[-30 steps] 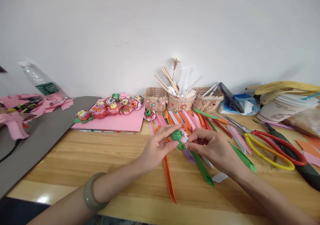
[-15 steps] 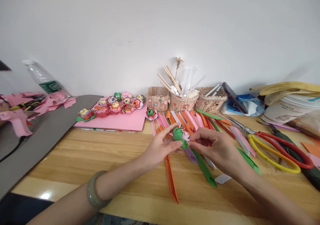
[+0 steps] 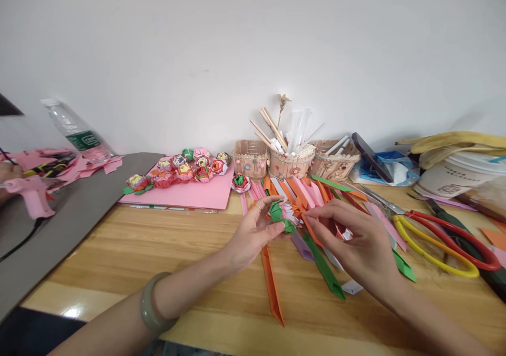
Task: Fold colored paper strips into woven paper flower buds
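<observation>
Above the table's middle, my left hand [image 3: 253,235] pinches a paper flower [image 3: 288,226] between thumb and fingers. Green folded petals form its outside, with pink and white ones showing inside. My right hand [image 3: 353,235] is just right of the flower, thumb and forefinger pressed together in a pinch. Whatever is between those fingertips, if anything, is too small to make out; folded orange paper lies right behind them. Under and behind both hands spreads a heap of folded paper strips [image 3: 324,266] in orange, green, pink and white. One orange strip [image 3: 272,287] lies below my left hand.
Several finished paper flowers [image 3: 184,172] sit on pink card [image 3: 179,198] at the back left. Three small baskets [image 3: 250,158] stand by the wall. Scissors [image 3: 438,243] with red and yellow handles lie right. A pink glue gun [image 3: 35,195] is near another person's hand [image 3: 5,172] at far left.
My right hand has drawn slightly right, away from the flower. My left hand keeps its hold, the flower turned a little, with more of its inner petals showing.
</observation>
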Motion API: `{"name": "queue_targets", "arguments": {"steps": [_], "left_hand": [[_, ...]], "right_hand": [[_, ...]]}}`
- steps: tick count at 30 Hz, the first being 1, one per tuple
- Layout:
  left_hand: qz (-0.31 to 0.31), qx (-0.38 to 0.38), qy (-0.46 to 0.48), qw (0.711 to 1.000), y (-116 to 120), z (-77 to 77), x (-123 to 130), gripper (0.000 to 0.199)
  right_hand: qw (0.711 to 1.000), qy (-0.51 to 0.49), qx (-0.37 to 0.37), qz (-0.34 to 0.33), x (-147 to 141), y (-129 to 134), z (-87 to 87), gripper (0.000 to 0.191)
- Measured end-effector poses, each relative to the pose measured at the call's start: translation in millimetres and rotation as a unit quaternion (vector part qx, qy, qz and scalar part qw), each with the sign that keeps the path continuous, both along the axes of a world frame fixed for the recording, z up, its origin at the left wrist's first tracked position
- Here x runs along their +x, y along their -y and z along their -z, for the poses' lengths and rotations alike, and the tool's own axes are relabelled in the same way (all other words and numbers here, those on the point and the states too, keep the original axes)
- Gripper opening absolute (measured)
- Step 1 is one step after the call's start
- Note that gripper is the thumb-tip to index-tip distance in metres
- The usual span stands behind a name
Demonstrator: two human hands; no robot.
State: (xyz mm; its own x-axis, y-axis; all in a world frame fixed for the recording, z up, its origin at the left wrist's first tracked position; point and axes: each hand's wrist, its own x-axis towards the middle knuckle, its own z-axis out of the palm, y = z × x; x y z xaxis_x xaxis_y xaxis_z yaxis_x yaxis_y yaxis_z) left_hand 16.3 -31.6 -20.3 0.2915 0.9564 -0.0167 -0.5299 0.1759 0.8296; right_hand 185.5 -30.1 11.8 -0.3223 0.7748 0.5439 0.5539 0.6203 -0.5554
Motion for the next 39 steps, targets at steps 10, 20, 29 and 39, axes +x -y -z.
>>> {"name": "queue_targets", "arguments": {"steps": [10,20,29,39], "left_hand": [[-0.002,0.024,0.013,1.000,-1,5.9,0,0.040],[-0.019,0.001,0.023,1.000,0,-0.5,2,0.038],[-0.029,0.040,-0.017,0.999,-3,6.9,0,0.040],[-0.065,0.164,-0.119,0.977,-4,9.1,-2,0.040]], "right_hand": [[0.982,0.089,0.166,-0.030,1,0,11.7,0.012],[0.960,0.139,0.243,-0.011,4,0,15.9,0.022],[1.000,-0.006,0.016,-0.009,0,1,1.9,0.018],[0.976,-0.064,-0.204,-0.048,-5,-3,-0.8,0.017]]}}
